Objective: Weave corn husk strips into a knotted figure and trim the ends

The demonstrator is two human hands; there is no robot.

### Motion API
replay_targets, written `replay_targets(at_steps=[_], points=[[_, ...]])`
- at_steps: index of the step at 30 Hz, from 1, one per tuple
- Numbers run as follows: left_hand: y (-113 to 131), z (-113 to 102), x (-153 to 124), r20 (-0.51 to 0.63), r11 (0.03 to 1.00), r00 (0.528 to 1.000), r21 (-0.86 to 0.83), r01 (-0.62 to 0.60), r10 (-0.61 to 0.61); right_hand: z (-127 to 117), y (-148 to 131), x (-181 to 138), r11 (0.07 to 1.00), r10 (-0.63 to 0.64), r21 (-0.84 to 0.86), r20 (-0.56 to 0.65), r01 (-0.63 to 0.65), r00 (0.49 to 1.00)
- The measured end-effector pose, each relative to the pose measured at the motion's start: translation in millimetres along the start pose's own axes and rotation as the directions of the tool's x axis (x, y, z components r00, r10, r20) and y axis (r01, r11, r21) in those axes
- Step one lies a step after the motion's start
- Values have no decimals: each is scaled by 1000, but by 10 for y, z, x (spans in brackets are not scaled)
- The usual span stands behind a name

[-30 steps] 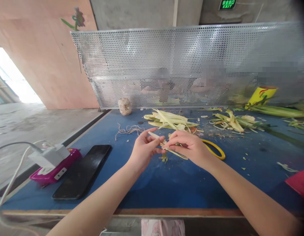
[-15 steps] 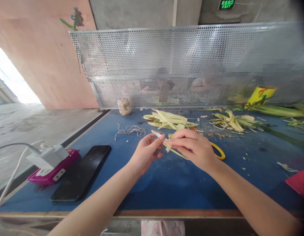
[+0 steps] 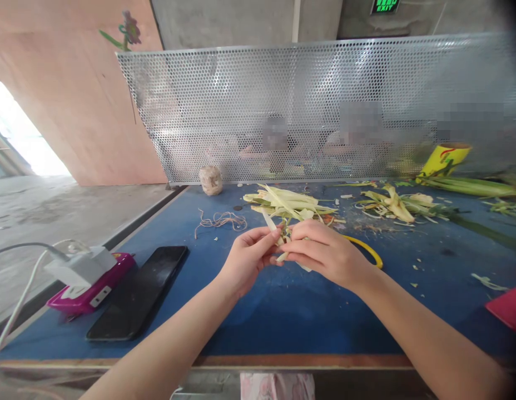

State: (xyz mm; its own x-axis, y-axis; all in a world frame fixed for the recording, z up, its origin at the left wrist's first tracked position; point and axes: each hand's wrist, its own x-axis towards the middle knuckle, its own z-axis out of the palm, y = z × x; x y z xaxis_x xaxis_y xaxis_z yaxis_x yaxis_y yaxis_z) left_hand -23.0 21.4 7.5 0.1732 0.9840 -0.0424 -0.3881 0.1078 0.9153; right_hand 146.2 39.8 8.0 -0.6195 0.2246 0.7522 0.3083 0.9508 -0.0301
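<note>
Head camera looks down at two bare hands over a blue table (image 3: pixel 283 322). The left hand (image 3: pixel 245 258) and the right hand (image 3: pixel 325 253) meet in the middle. Both are closed and pinch a pale leaf strip (image 3: pixel 269 221) between thumb and fingers. The strip is up in the air, just above the table, and one end pokes up past the fingertips.

It looks thin, light and bendy, like a ribbon. It could likely tear or split along its length if pulled hard. A soft pinch on the flat sides, close to where it bends, looks like the best hold.

Behind the hands lies a pile of leaf strips (image 3: pixel 289 203). A yellow loop (image 3: pixel 368 250) peeks out just beside the right hand. A black phone (image 3: pixel 139 291) and a pink power strip (image 3: pixel 89 283) sit off to the left, with some string (image 3: pixel 220 220) near the pile.
</note>
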Motion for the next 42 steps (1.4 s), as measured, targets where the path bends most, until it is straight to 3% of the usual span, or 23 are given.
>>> replay_targets(at_steps=[9, 17, 22, 34, 42], points=[[3, -4, 10, -36, 1000, 999, -1, -23, 23, 20, 7, 21, 996, 80, -39, -22, -80, 997], [12, 3, -11, -43, 997, 997, 51, -62, 64, 11, -7, 32, 993, -7, -119, -35, 2, 999], [28, 29, -31, -38, 996, 997, 44, -73, 75, 24, -24, 35, 998, -51, -29, -25, 50, 998], [35, 37, -28, -33, 997, 999, -75, 10, -12, 59, -13, -2, 997, 80, 2, -41, -80, 996], [30, 38, -35, 4, 999, 1000, -45, 7, -6, 87, -29, 34, 990, 141, 32, -106, -138, 984]])
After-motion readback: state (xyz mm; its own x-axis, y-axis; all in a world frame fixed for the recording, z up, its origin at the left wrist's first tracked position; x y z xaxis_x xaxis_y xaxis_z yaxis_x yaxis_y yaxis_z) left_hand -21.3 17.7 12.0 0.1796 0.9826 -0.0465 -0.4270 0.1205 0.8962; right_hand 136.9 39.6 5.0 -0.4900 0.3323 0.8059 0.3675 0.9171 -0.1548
